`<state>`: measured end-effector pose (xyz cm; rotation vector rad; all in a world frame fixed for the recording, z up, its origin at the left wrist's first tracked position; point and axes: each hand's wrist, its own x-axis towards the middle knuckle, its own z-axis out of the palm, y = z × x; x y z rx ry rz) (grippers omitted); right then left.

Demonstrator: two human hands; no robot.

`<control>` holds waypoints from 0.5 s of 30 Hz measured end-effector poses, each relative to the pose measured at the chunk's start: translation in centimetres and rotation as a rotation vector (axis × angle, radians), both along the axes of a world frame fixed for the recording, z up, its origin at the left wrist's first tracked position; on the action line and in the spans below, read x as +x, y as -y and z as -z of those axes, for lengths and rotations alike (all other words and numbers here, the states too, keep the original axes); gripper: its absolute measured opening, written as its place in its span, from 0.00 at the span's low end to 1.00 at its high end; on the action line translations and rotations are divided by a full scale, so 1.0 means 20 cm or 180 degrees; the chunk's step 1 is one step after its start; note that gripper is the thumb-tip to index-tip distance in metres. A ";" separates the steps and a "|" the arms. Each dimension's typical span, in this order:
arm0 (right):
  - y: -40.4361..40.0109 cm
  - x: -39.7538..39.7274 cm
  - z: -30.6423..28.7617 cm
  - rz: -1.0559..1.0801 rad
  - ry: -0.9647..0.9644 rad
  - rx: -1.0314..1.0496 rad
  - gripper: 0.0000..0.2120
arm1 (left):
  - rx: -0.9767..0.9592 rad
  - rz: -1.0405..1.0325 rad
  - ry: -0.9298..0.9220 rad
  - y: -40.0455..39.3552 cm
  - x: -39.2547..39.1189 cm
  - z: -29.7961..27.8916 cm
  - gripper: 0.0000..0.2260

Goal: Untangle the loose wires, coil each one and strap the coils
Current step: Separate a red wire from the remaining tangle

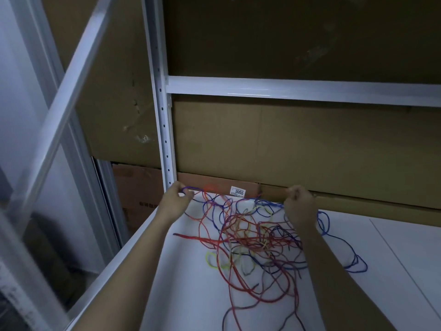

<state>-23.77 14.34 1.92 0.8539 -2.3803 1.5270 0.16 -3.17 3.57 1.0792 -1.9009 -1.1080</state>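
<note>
Red, blue and yellow wires (253, 237) lie knotted on the white shelf (181, 295), none coiled or strapped, while the left hand (177, 199) and right hand (299, 204) each pinch the blue wire (269, 203), so the untangling looks barely begun.

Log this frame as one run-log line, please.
stage: untangling | left hand: pinches blue wire | right hand: grips same wire | tangle: on white shelf | coils: none | straps: none seen
</note>
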 end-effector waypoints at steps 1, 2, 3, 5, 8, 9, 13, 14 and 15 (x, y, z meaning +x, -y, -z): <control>0.01 0.03 -0.01 -0.0238 -0.0196 -0.0011 0.11 | 0.0022 0.0145 0.0305 -0.02 -0.02 -0.01 0.04; 0.01 0.06 -0.02 -0.0497 -0.0375 -0.0080 0.11 | -0.0132 0.0199 0.0668 -0.03 -0.04 -0.01 0.09; 0.01 0.08 -0.03 -0.0751 -0.0533 -0.0174 0.10 | -0.0469 0.0174 0.1048 -0.05 -0.07 -0.01 0.16; 0.01 0.15 -0.06 -0.1227 -0.0701 -0.0317 0.09 | -0.1195 0.0323 0.1426 -0.11 -0.13 0.00 0.28; 0.03 0.25 -0.16 -0.1799 -0.0523 -0.0725 0.08 | -0.1642 0.1100 0.1331 -0.21 -0.25 0.05 0.20; 0.03 0.26 -0.20 -0.1818 -0.0423 -0.0935 0.08 | -0.1648 0.1199 0.1250 -0.23 -0.28 0.08 0.15; -0.01 0.15 -0.29 -0.0815 -0.0079 -0.1688 0.06 | -0.1769 0.0739 0.1438 -0.17 -0.23 0.20 0.10; -0.04 0.09 -0.28 -0.0453 -0.0021 -0.1761 0.07 | -0.1703 0.0694 0.1685 -0.14 -0.19 0.24 0.10; -0.07 0.02 -0.26 -0.0180 0.0011 -0.1646 0.07 | -0.1636 0.0700 0.1873 -0.10 -0.15 0.28 0.10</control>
